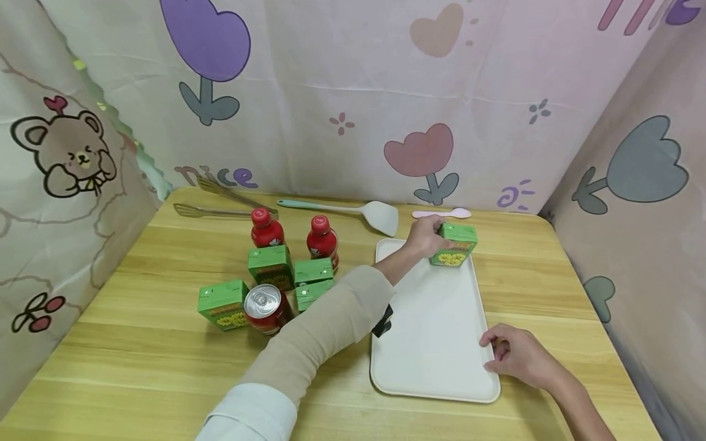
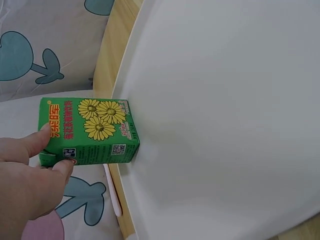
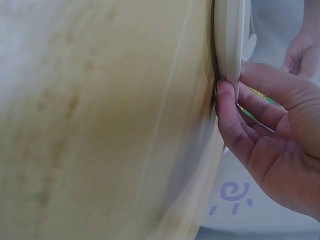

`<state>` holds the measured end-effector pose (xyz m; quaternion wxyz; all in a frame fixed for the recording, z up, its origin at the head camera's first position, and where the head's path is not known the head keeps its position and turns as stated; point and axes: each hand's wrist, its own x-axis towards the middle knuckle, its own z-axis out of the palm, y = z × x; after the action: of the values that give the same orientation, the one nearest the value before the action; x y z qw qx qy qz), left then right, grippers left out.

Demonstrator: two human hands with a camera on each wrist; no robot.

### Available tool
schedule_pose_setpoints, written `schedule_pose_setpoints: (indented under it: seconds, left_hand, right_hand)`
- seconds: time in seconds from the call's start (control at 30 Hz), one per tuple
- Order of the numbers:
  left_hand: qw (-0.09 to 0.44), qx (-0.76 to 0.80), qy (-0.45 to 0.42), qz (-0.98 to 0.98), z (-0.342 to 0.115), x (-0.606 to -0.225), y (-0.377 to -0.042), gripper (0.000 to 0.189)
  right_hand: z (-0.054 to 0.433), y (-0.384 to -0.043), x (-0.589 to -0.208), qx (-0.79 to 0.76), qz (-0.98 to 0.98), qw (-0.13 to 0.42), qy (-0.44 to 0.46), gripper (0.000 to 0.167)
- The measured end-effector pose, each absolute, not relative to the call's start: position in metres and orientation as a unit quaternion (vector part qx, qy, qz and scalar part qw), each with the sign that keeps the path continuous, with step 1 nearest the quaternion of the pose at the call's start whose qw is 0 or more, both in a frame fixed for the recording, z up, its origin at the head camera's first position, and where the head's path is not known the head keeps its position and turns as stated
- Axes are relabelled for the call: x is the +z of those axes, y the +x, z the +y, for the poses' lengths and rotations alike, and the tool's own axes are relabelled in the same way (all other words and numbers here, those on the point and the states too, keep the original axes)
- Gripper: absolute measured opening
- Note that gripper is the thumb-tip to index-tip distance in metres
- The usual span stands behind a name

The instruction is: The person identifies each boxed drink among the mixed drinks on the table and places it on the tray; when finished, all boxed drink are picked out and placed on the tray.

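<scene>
My left hand (image 1: 426, 237) grips a green drink carton (image 1: 454, 248) with yellow flowers on its front. That carton stands upright at the far right corner of a white rectangular tray (image 1: 430, 343). In the left wrist view, thumb and fingers hold the top end of the carton (image 2: 90, 132), and its base is at the tray's surface. On the near right side, my right hand (image 1: 521, 355) pinches the tray's rim between thumb and fingers. The right wrist view shows the fingertips (image 3: 226, 92) at the underside of the tray's edge (image 3: 230, 45).
Left of the tray stand several green cartons (image 1: 223, 303), a red can (image 1: 267, 309) and two red-capped bottles (image 1: 322, 242). Metal tongs (image 1: 212, 212), a white spatula (image 1: 380, 217) and a pink spoon (image 1: 441, 213) lie along the back. Patterned cloth (image 1: 331, 92) surrounds the wooden table (image 1: 138, 343).
</scene>
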<state>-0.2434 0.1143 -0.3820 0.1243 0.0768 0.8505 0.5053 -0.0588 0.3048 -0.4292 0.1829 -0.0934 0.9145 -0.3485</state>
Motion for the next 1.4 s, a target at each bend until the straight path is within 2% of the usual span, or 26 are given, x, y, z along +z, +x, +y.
schedule_pose_setpoints:
  seconds: [0.3, 0.47, 0.67, 0.83, 1.0, 1.4]
  left_hand:
    - [0.141, 0.498, 0.073, 0.853, 0.112, -0.378, -0.244, 0.047]
    - [0.144, 0.474, 0.078, 0.865, 0.108, -0.37, -0.244, 0.057]
    - [0.131, 0.468, 0.09, 0.869, 0.102, -0.349, -0.235, 0.064]
    - [0.127, 0.473, 0.099, 0.866, 0.092, -0.324, -0.223, 0.063]
    - [0.136, 0.498, 0.131, 0.847, 0.076, -0.303, -0.211, 0.058]
    - [0.125, 0.519, 0.234, 0.813, 0.027, -0.277, -0.175, 0.063]
  right_hand:
    - [0.302, -0.059, -0.428, -0.355, 0.911, 0.188, -0.089, 0.035]
    - [0.301, -0.059, -0.428, -0.354, 0.912, 0.191, -0.086, 0.034]
    - [0.302, -0.058, -0.428, -0.348, 0.914, 0.188, -0.084, 0.034]
    - [0.302, -0.059, -0.429, -0.349, 0.914, 0.187, -0.085, 0.035]
    - [0.301, -0.059, -0.428, -0.342, 0.917, 0.19, -0.078, 0.035]
    - [0.301, -0.057, -0.426, -0.343, 0.916, 0.195, -0.071, 0.035]
